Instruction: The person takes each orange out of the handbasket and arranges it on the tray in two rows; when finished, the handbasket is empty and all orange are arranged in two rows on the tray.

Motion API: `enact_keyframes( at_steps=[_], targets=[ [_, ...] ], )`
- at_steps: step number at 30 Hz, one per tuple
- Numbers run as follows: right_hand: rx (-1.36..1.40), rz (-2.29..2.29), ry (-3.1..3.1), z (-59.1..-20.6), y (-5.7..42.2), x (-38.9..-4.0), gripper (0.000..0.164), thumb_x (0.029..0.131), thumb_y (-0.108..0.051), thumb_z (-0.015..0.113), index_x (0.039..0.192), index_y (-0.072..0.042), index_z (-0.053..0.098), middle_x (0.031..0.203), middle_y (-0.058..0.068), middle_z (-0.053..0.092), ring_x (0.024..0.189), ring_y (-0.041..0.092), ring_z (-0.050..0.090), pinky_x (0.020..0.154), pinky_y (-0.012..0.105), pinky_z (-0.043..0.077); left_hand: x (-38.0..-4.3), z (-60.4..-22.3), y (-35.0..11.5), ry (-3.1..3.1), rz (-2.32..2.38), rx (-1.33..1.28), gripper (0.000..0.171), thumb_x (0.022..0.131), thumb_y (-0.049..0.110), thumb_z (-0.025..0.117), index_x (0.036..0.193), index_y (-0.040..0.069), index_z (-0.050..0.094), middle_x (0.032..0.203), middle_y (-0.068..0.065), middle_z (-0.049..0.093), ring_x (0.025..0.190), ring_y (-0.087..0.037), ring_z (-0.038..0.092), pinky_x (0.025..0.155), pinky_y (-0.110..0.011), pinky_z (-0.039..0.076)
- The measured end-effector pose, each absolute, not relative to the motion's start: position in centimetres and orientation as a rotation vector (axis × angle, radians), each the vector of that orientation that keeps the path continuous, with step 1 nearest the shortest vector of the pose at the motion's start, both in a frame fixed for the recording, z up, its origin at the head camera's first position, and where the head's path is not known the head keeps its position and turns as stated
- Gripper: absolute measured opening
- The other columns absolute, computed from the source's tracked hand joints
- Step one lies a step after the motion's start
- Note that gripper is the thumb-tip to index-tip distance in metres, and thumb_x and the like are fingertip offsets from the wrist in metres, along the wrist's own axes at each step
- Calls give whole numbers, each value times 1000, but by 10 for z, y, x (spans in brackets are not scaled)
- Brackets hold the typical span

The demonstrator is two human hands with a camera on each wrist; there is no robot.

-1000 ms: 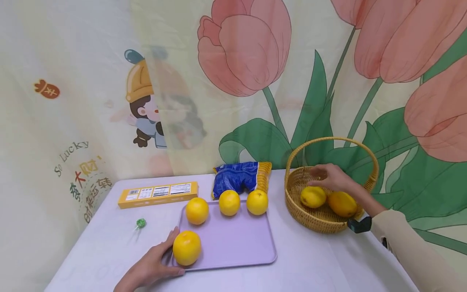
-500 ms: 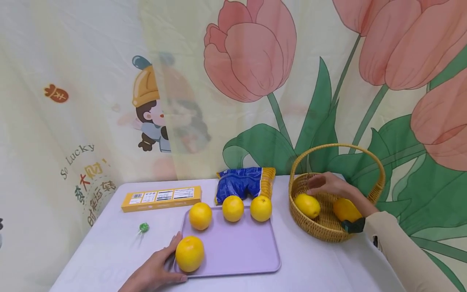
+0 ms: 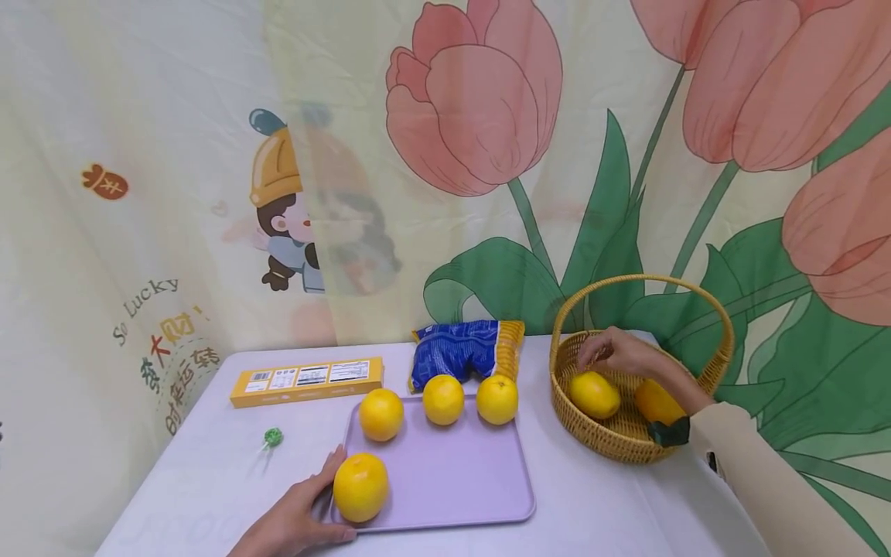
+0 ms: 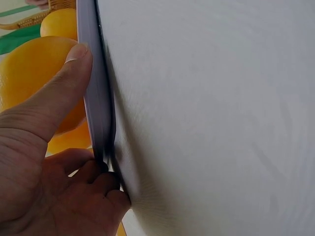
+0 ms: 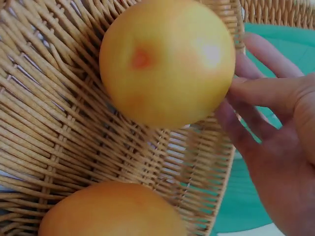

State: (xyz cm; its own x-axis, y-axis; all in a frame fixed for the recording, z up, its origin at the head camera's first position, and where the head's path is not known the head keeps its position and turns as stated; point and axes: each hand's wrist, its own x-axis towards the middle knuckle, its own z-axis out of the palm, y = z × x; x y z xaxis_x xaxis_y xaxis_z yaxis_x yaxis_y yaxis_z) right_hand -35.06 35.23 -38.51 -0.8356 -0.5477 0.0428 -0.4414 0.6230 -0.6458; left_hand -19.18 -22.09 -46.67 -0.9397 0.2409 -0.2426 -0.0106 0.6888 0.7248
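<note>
My left hand (image 3: 298, 510) grips the near left corner of the lilac tray (image 3: 459, 480). In the left wrist view its thumb lies along the rim and the fingers curl at the corner, beside a large orange (image 3: 360, 487). Over the wicker basket (image 3: 592, 441) on the right, my right hand (image 3: 616, 352) reaches in with bent fingers. Its thumb and fingertips pinch one end of a yellow mango (image 5: 167, 64), seen close in the right wrist view. A second, deeper orange-yellow mango (image 5: 113, 211) lies in the basket under my wrist.
Three smaller oranges (image 3: 443, 400) line the tray's far edge. Behind them lies a blue and yellow bag (image 3: 452, 352). A long yellow box (image 3: 306, 381) and a green lollipop (image 3: 272, 438) lie to the left. The basket's tall handle (image 3: 643, 278) arches over my right hand.
My right hand's fingers have closed in on the yellow mango, which has shifted slightly right and turned in the basket. The left hand stays at the tray corner.
</note>
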Motion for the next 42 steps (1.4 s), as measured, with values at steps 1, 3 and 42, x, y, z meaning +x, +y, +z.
enact_keyframes(
  at_steps=[1, 3, 42],
  targets=[
    [-841, -984, 2669, -385, 352, -350, 26, 93, 18, 66, 104, 2, 84, 108, 15, 80, 103, 30, 73, 91, 32, 65, -192, -467, -221, 2583, 1111, 183, 128, 67, 28, 103, 169, 4, 31, 174, -22, 30, 155, -52, 36, 124, -74, 27],
    [-863, -946, 2630, -383, 352, -348, 35, 93, 21, 61, 105, -1, 86, 111, 14, 82, 110, 34, 74, 95, 38, 65, -191, -467, -221, 2579, 1115, 182, 128, 67, 29, 103, 169, 4, 31, 174, -22, 30, 155, -52, 35, 124, -74, 26],
    [-652, -1044, 2729, -402, 370, -351, 62, 99, -26, 81, 146, 9, 60, 141, 26, 67, 126, 43, 66, 104, 43, 61, -191, -464, -217, 2567, 1127, 160, 127, 68, 26, 103, 169, 4, 30, 174, -22, 29, 155, -52, 35, 125, -74, 25]
  ],
)
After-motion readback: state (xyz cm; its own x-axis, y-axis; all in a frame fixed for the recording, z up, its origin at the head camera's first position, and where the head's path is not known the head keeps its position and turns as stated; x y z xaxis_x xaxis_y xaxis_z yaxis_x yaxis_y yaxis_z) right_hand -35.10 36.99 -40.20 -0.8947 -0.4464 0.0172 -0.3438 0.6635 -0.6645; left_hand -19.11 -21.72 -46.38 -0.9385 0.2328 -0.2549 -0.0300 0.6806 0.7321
